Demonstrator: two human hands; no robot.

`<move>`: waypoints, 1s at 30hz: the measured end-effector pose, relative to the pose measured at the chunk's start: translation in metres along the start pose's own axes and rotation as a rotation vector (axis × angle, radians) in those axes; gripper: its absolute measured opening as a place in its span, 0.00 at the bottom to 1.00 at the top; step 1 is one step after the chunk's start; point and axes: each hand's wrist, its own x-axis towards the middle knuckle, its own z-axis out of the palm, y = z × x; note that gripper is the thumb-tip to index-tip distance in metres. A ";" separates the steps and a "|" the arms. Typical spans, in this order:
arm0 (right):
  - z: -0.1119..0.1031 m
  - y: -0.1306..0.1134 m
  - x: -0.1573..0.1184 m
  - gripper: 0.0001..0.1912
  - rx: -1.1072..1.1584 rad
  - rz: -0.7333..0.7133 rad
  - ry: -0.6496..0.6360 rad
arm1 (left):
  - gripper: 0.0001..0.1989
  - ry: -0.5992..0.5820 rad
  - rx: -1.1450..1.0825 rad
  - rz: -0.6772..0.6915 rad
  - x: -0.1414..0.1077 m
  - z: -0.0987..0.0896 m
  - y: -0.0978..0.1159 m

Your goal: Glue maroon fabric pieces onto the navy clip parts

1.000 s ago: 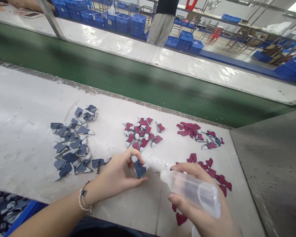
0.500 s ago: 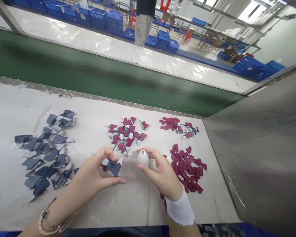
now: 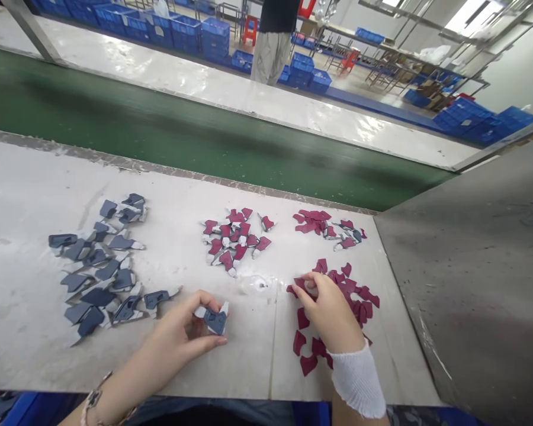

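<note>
My left hand is closed on a small dark blue-grey and white plastic part, gripped between thumb and fingers above the table. My right hand reaches to the pile of flat maroon pieces. Its thumb and forefinger close on one maroon piece at the pile's left edge. Between the hands, a whitish translucent squeeze bottle with a dark tip lies on the table. Beyond it sits a cluster of maroon-and-white assembled parts.
Many blue-grey and white parts spread across the left of the table. Toward the back right lie more maroon pieces beside a few mixed parts. A metal panel bounds the right side. A green belt runs behind; a person stands beyond.
My right hand has let go of the bottle, now lying down, and moved right to the maroon pile. My left hand still holds its part, while another blue-grey part shows beside that hand.
</note>
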 end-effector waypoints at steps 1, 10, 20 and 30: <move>0.005 0.000 0.002 0.06 -0.020 -0.002 -0.003 | 0.18 -0.008 0.000 0.004 0.000 0.003 0.000; 0.010 0.001 0.012 0.07 -0.066 -0.039 -0.095 | 0.16 -0.002 0.035 0.035 -0.003 0.015 0.005; -0.018 -0.026 -0.017 0.11 0.017 -0.089 -0.218 | 0.16 0.112 -0.058 0.087 -0.005 0.025 0.006; 0.000 -0.056 -0.070 0.13 0.301 -0.420 -0.366 | 0.11 0.293 -0.063 0.265 0.000 0.043 0.003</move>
